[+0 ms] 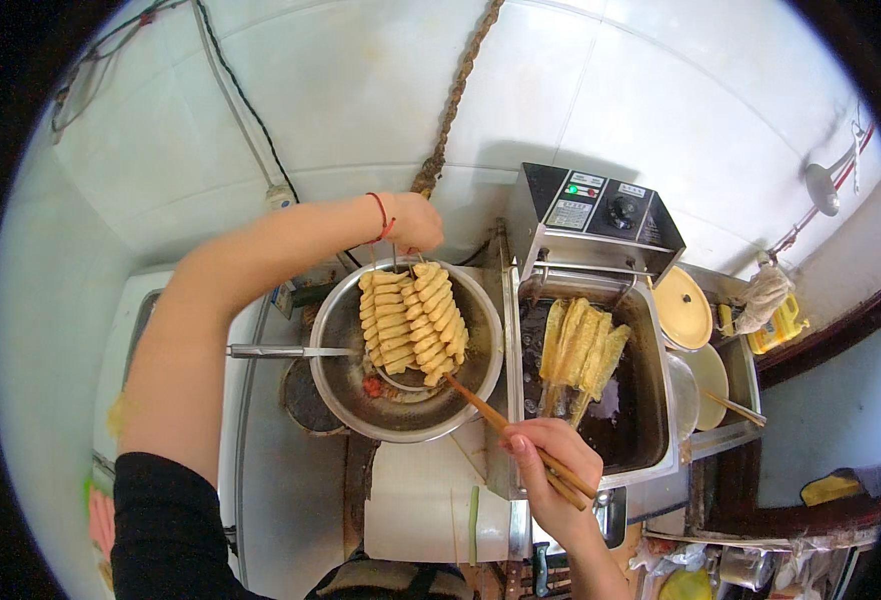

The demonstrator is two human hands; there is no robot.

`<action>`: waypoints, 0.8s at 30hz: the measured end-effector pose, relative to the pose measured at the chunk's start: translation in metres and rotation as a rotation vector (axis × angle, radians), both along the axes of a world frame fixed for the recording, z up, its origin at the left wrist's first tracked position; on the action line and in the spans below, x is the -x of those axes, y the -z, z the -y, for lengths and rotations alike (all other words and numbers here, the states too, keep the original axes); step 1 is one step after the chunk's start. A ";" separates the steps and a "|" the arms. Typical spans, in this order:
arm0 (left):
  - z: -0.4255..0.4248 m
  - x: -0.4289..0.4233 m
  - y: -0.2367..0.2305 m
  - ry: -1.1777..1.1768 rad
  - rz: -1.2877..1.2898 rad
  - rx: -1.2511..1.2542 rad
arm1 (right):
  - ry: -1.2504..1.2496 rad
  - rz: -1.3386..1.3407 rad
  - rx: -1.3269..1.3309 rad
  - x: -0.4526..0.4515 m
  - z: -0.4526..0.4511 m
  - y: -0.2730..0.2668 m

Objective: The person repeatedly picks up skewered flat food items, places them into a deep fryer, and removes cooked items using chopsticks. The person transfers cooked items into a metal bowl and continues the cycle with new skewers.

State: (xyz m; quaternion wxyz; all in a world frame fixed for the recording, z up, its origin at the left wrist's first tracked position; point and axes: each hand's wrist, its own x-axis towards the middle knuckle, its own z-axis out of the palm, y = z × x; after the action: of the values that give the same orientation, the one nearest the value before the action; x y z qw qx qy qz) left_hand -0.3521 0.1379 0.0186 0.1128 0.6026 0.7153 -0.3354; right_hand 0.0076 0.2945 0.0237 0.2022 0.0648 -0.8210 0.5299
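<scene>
My left hand [415, 223] grips the upper ends of several thin skewers. Rows of folded golden pieces of food [414, 322] hang from them over a round stainless steel bowl [490, 330]. In my right hand [556, 457] is a pair of wooden chopsticks [485, 411], their tips at the lower end of the food. A metal-handled utensil [275, 351] lies across the bowl's left rim, its far end partly hidden by the food. Beside the bowl, an electric deep fryer [665, 420] holds dark oil with flat yellow strips of food [579, 345] floating in it.
The fryer's control box [598, 210] stands at the back with a green light lit. A white board [418, 502] with a green stalk [474, 525] lies in front of the bowl. To the fryer's right are a yellow lid [680, 306] and a pale bowl [713, 390].
</scene>
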 end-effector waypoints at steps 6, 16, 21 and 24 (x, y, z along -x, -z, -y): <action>0.037 -0.003 0.000 -0.271 0.180 0.090 | -0.055 -0.005 0.005 0.005 -0.003 -0.003; 0.083 0.007 0.029 -0.471 0.438 0.206 | -0.067 -0.011 -0.008 0.009 -0.005 -0.001; 0.113 -0.015 0.029 -0.575 0.701 0.062 | -0.065 -0.025 0.022 0.004 -0.006 -0.001; 0.112 -0.033 0.006 -1.013 0.669 0.101 | -0.065 -0.015 0.024 0.002 -0.007 -0.001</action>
State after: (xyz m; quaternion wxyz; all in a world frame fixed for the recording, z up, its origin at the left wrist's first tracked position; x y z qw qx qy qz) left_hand -0.3194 0.0260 0.0125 0.5056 0.2540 0.8219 -0.0659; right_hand 0.0061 0.3018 0.0250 0.1916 0.0929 -0.8105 0.5457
